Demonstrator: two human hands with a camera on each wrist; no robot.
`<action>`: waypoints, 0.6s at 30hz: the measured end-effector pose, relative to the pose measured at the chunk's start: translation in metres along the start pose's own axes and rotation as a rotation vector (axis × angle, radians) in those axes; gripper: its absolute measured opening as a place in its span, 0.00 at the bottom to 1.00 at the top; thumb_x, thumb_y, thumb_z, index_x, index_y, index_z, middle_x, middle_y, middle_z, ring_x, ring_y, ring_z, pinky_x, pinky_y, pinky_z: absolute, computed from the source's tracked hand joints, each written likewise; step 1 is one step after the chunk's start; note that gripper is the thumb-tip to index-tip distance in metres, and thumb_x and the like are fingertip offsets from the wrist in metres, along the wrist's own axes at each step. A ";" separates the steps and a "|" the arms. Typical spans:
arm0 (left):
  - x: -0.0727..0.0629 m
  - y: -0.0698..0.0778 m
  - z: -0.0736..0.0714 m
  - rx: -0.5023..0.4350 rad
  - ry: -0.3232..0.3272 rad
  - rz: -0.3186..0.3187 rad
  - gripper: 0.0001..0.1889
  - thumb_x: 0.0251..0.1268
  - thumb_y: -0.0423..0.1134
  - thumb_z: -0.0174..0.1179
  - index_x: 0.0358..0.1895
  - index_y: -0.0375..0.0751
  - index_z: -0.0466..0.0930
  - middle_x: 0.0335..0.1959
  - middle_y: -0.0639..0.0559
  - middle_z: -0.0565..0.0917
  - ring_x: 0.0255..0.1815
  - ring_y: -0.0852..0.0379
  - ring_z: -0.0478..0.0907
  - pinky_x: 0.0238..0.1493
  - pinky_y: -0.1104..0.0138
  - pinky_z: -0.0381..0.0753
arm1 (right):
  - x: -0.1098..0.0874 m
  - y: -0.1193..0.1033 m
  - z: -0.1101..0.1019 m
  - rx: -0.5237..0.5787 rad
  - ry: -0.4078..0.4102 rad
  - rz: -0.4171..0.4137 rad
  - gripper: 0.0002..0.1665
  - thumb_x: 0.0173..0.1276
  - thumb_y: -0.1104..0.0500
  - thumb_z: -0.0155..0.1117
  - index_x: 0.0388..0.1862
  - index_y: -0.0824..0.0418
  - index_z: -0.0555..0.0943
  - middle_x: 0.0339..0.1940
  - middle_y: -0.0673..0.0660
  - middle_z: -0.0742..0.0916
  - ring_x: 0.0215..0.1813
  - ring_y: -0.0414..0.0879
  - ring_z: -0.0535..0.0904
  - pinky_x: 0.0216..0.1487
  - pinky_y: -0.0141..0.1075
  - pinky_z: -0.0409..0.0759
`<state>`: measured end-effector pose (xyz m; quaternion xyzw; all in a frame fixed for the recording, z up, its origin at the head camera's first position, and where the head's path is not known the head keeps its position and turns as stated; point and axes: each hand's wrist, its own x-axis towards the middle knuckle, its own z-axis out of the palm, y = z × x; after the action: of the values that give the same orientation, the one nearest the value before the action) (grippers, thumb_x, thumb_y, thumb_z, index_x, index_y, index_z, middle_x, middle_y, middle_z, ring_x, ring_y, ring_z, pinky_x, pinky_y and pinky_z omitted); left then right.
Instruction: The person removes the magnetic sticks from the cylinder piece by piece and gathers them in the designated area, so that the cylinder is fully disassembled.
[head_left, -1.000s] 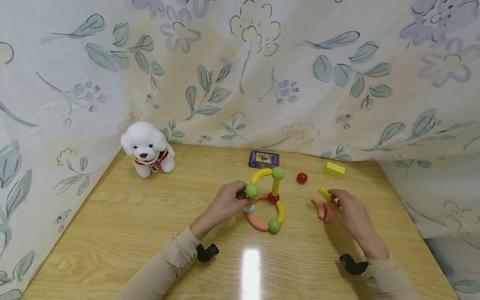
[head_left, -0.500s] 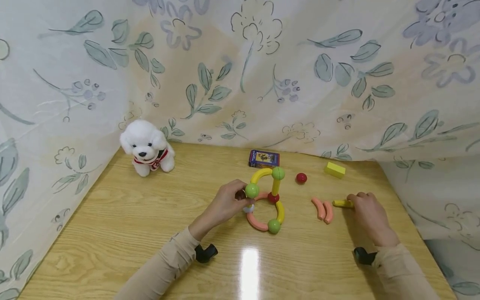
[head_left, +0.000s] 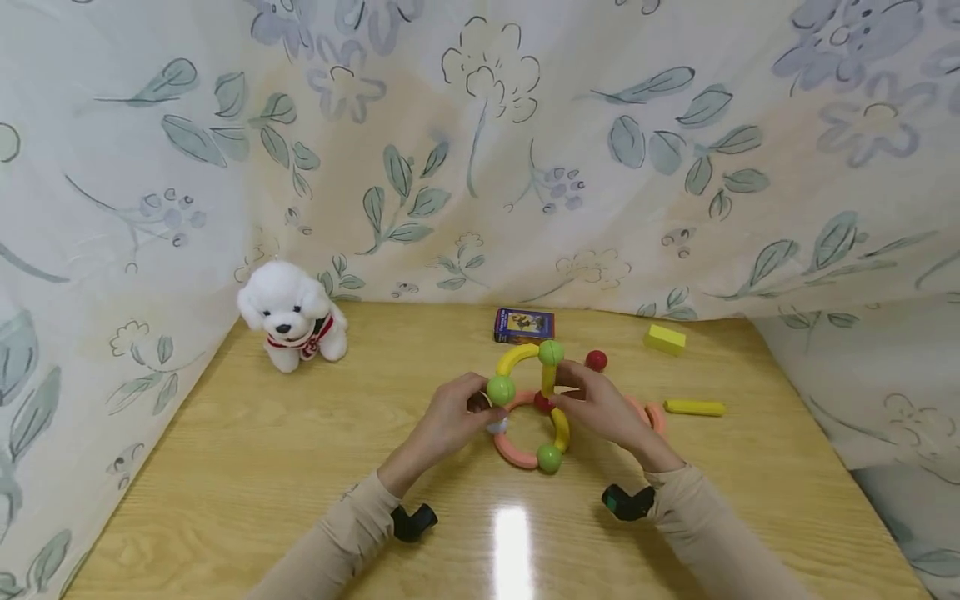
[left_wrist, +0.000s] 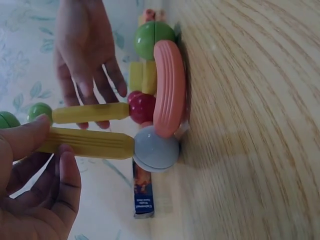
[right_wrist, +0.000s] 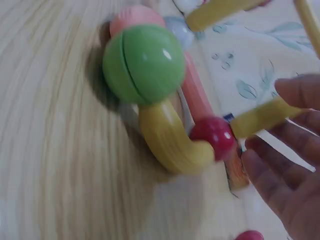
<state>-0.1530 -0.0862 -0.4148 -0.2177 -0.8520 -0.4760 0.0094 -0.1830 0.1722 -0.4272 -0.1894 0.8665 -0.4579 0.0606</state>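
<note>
A toy of rods and balls stands on the table. Its base ring has salmon curved rods [head_left: 513, 452], a yellow curved rod [head_left: 561, 429], a green ball [head_left: 549, 457], a red ball [head_left: 543, 402] and a pale ball [left_wrist: 157, 147]. Two straight yellow rods rise from it to green balls [head_left: 500, 390], joined on top by a yellow arc [head_left: 517, 357]. My left hand [head_left: 457, 408] pinches the left upright yellow rod [left_wrist: 90, 143] between thumb and fingers. My right hand [head_left: 603, 408] has its loosely extended fingers around the right upright yellow rod [right_wrist: 262, 117], without a visible grip.
Right of the toy lie salmon curved rods [head_left: 656, 417], partly behind my right hand, and a loose yellow rod [head_left: 695, 407]. Farther back are a red ball [head_left: 596, 361], a yellow block [head_left: 665, 339] and a small blue box [head_left: 524, 326]. A white plush dog [head_left: 292, 317] sits back left.
My right hand shifted a yellow rod rightward from the salmon curved rods, let it go on the table, then came left to the toy. The left hand keeps its hold.
</note>
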 end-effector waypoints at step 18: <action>0.015 -0.003 0.003 0.000 0.004 0.007 0.06 0.63 0.33 0.65 0.41 0.37 0.83 0.38 0.47 0.84 0.39 0.55 0.82 0.41 0.69 0.81 | -0.048 -0.013 0.022 -0.052 0.174 0.078 0.14 0.63 0.58 0.70 0.46 0.57 0.80 0.41 0.54 0.88 0.47 0.49 0.85 0.46 0.37 0.85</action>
<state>-0.1672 -0.0802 -0.4157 -0.2194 -0.8514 -0.4763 0.0129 -0.1291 0.1674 -0.4325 -0.1165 0.8869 -0.4470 -0.0018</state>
